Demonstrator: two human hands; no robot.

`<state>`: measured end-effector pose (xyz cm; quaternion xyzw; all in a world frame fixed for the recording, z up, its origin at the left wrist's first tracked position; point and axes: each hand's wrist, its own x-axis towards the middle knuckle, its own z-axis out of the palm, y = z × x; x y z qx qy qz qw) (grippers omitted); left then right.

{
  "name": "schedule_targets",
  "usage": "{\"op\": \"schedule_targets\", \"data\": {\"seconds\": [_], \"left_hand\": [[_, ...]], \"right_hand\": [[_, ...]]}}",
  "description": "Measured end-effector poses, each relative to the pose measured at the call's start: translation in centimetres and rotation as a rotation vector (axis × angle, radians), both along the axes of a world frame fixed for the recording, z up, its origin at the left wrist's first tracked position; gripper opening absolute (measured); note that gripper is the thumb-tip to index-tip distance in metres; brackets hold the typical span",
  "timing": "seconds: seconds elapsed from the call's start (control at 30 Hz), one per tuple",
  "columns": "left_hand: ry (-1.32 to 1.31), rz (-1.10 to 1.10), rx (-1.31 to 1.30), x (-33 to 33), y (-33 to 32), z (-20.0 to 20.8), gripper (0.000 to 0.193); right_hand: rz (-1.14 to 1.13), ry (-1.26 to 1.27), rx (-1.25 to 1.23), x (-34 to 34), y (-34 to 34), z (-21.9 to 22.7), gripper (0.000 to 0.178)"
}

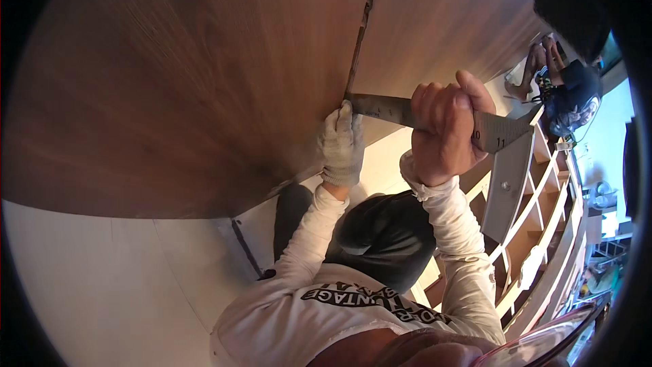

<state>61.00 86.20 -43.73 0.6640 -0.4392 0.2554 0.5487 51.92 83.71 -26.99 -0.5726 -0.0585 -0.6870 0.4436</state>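
Note:
My right hand, bare, is wrapped round the steel blade of a try square. The square's thick pale stock hangs down beyond that hand. At its far end, the blade meets a dark, rough-edged gap in a large brown wood-grain panel. My left hand, in a whitish knit work glove, is up at this meeting point. Its fingers are closed together at the blade's tip, against the panel. How much of the tip sits inside the gap is hidden.
An open wooden frame with several compartments stands to the right. Farther right, another person in dark clothes is bent low. A pale surface lies at the lower left, below the panel's edge. My bent knee is under my arms.

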Motion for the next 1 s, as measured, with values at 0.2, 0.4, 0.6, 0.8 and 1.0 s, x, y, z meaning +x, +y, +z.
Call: {"op": "schedule_targets", "data": {"seconds": [0.2, 0.4, 0.6, 0.8, 1.0], "left_hand": [[-0.1, 0.066, 0.116, 0.0, -0.2, 0.5, 0.038], [-0.136, 0.102, 0.139, 0.2, -0.6, 0.4, 0.035], [-0.148, 0.157, 0.121, -0.2, -1.0, 0.3, 0.027], [-0.182, 0.208, 0.147, -0.1, -1.1, 0.8, 0.023], [-0.167, 0.209, 0.201, -0.4, -1.2, 1.3, 0.02]], "right_hand": [[-0.07, 0.03, 0.054, 1.8, -1.1, 1.8, 0.03], [-0.033, 0.03, 0.1, 3.0, -2.0, 2.7, 0.024], [-0.031, 0.081, 0.083, 3.2, -2.8, 2.9, 0.024], [-0.074, 0.128, 0.176, 4.1, -2.6, 3.8, 0.027], [-0.089, 0.157, 0.185, 4.6, -2.9, 4.2, 0.026]]}}
